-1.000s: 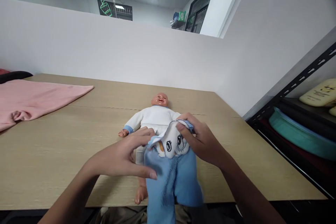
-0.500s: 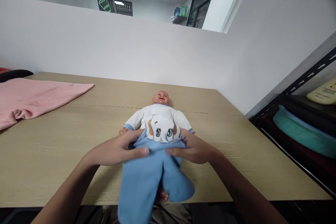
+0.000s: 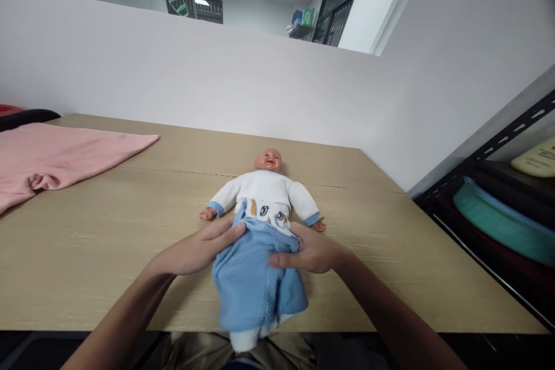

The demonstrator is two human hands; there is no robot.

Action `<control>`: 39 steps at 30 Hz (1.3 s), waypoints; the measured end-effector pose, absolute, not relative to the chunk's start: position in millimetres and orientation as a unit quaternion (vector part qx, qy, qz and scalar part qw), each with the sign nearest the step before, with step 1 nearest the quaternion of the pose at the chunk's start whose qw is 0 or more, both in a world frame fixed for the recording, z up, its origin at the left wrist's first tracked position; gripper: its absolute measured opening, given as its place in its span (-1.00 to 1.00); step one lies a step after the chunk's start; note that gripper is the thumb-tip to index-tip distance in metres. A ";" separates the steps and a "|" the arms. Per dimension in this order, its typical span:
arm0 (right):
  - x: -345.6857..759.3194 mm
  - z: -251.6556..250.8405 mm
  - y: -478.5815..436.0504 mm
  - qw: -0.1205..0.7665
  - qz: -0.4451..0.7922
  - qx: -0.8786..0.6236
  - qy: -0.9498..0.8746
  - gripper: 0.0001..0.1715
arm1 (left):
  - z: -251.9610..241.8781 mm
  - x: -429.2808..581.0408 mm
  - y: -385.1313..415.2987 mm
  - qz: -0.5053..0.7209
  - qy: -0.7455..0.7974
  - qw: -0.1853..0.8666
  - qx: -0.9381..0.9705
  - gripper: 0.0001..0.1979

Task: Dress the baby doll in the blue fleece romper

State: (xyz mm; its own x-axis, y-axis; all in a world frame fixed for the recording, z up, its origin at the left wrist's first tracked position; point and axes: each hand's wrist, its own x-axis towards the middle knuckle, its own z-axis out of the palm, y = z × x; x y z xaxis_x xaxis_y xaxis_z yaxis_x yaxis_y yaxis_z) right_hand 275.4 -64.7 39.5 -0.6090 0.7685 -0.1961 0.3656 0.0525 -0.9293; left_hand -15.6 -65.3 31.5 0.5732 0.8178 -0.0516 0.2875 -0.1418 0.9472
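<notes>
A baby doll (image 3: 269, 160) lies face up on the table, its head toward the wall. It wears a white top (image 3: 264, 185) with blue cuffs, both arms spread out. A cartoon face with big eyes (image 3: 271, 213) shows at its belly, partly folded over. Fuzzy blue pants (image 3: 249, 277) cover the doll's lower body, and a whitish part sticks out below them past the table edge. My left hand (image 3: 212, 245) grips the pants' upper edge, thumb on top. On the other side, my right hand (image 3: 310, 248) pinches the same edge. The doll's legs are hidden.
Pink cloth (image 3: 69, 153) lies on the left of the wooden table (image 3: 359, 214), near a black rounded object (image 3: 30, 118). A low white wall (image 3: 195, 75) stands behind. At right, a black metal shelf (image 3: 472, 165) holds a teal basin-like item (image 3: 498, 222) and a cream bottle (image 3: 535, 157).
The blue pants have bunched up and shortened, their long leg no longer hanging far down. The cartoon face is more folded over. Both hands keep their grip; the doll's right-side hand now shows.
</notes>
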 end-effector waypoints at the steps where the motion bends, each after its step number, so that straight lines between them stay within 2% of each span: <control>1: 273.5 36.9 -66.0 0.201 0.558 -0.424 -0.684 -0.35 | 30.9 -16.3 -66.5 0.228 0.351 0.563 0.713 -0.38; 4: 268.1 31.7 -71.0 0.246 0.543 -0.467 -0.654 -0.20 | 27.2 -15.3 -68.0 0.195 0.207 0.687 0.669 -0.35; 7: 265.6 31.2 -76.3 0.243 0.566 -0.467 -0.634 -0.18 | 19.0 -10.6 -67.3 0.243 0.189 0.740 0.598 -0.44; 11: 265.0 31.1 -79.1 0.190 0.701 -0.340 -0.598 -0.11 | 13.8 -3.3 -71.3 0.343 0.288 0.728 0.519 -0.47; 14: 264.5 24.1 -77.9 0.163 0.738 -0.277 -0.593 -0.02 | 21.4 2.0 -80.8 0.336 0.334 0.740 0.477 -0.50; 19: 264.0 9.8 -82.7 0.235 0.767 -0.276 -0.529 -0.21 | 30.5 0.1 -96.8 0.310 0.365 0.711 0.515 -0.36; 22: 260.4 16.7 -94.4 0.259 0.782 -0.267 -0.500 -0.19 | 28.6 -4.0 -104.5 0.307 0.351 0.676 0.571 -0.22; 25: 250.4 33.5 -110.6 0.226 0.776 -0.266 -0.525 -0.26 | 31.0 -0.6 -113.6 0.280 0.333 0.662 0.610 -0.24; 28: 237.1 43.9 -124.2 0.256 0.689 -0.386 -0.557 -0.40 | 36.8 6.9 -124.6 0.276 0.414 0.595 0.632 -0.52; 31: 227.5 44.6 -131.9 0.306 0.545 -0.545 -0.559 -0.59 | 38.3 8.7 -136.0 0.319 0.480 0.506 0.642 -0.56; 33: 224.7 45.3 -135.2 0.283 0.469 -0.581 -0.602 -0.62 | 35.5 6.1 -142.4 0.312 0.518 0.449 0.658 -0.57; 36: 223.5 51.2 -139.3 0.216 0.344 -0.566 -0.717 -0.59 | 26.4 1.8 -149.7 0.238 0.576 0.379 0.684 -0.65; 39: 221.5 56.8 -141.5 0.123 0.293 -0.551 -0.772 -0.73 | 14.9 1.6 -155.5 0.169 0.598 0.352 0.700 -0.72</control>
State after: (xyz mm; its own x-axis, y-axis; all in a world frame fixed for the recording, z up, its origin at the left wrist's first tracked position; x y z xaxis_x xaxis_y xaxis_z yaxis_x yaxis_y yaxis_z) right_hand 221.5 -141.5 56.8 -0.3629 0.9224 -0.1325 0.7783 0.2218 -0.5874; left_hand 1.6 -155.5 14.9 0.2285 0.9562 -0.1829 0.7179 -0.0385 0.6951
